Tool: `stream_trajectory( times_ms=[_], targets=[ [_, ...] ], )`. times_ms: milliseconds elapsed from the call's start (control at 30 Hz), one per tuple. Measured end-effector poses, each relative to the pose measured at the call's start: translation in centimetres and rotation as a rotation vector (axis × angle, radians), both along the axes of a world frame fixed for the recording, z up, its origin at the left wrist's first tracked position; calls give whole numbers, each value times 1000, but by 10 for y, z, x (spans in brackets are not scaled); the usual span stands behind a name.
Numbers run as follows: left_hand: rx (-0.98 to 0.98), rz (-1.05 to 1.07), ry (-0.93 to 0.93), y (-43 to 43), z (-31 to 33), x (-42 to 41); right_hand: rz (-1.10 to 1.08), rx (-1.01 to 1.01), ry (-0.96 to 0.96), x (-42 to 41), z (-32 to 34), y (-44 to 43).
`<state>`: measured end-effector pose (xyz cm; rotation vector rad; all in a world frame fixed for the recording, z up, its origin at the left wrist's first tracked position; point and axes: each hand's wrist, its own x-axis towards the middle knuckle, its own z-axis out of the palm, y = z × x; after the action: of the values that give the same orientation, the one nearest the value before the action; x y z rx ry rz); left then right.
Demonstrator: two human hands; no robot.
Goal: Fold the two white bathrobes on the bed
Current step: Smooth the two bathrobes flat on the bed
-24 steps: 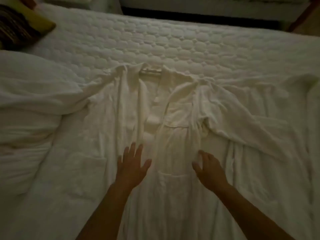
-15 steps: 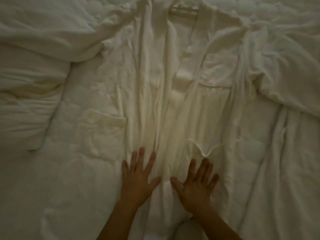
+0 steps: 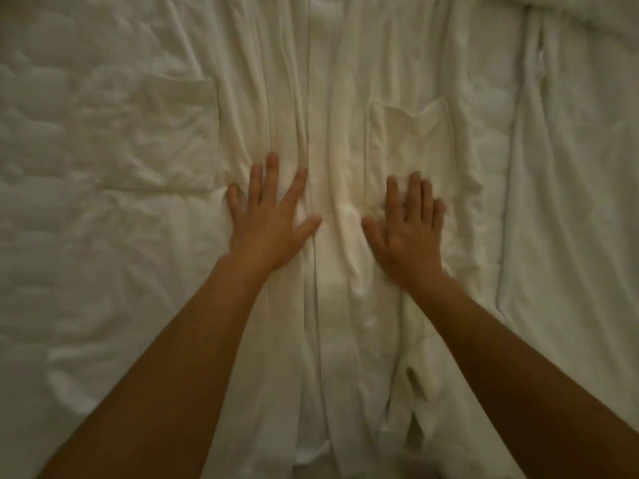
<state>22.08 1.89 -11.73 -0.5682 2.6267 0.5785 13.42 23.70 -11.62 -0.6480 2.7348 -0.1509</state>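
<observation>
A white bathrobe (image 3: 321, 115) lies spread front-up on the bed, its two front panels meeting along a centre seam. It has a patch pocket on the left (image 3: 166, 133) and one on the right (image 3: 409, 146). My left hand (image 3: 273, 219) rests flat on the left panel, fingers spread. My right hand (image 3: 408, 229) lies flat on the lower edge of the right pocket. Neither hand grips cloth. More white cloth (image 3: 560, 202), apparently the second bathrobe, lies along the right side.
The quilted white mattress cover (image 3: 52, 236) shows on the left. Wrinkled folds bunch between my hands. A rumpled white mass sits at the top right corner (image 3: 594, 15).
The view has dropped lower and closer over the robe; collar and pillows have left the frame. Both hands have moved down the robe's front and now press flat beside the centre seam.
</observation>
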Motion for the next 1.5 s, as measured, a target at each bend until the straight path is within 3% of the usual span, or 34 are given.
stream_trajectory(
  times_ms=[200, 367, 533, 633, 767, 833, 1033, 1167, 1233, 1333, 1433, 1500],
  targets=[
    [-112, 18, 172, 80, 0, 173, 83, 45, -175, 187, 28, 179],
    [-23, 62, 120, 182, 24, 257, 54, -153, -188, 222, 32, 243],
    [232, 488, -153, 247, 46, 252, -70, -313, -114, 234, 45, 277],
    [407, 757, 32, 249, 61, 233, -205, -358, -176, 250, 43, 257],
    [626, 1111, 294, 243, 85, 218, -710, -611, -235, 260, 40, 220],
    [689, 1221, 360, 242, 89, 221, -841, -679, -195, 261, 40, 210],
    [818, 1472, 291, 246, 99, 218, -803, -678, -66, 257, 39, 220],
    [1107, 1678, 340, 254, 116, 196, -625, -726, -239, 256, 45, 213],
    [1199, 1673, 356, 262, 125, 185, -513, -637, -265, 262, 43, 205],
    [1170, 1564, 368, 264, 132, 176, -697, -681, -106, 254, 42, 206],
    [965, 1403, 375, 251, 128, 182, -625, -610, 85, 236, 39, 240],
    [755, 1226, 328, 244, 121, 193, -478, -561, 96, 231, 45, 272]
  ],
)
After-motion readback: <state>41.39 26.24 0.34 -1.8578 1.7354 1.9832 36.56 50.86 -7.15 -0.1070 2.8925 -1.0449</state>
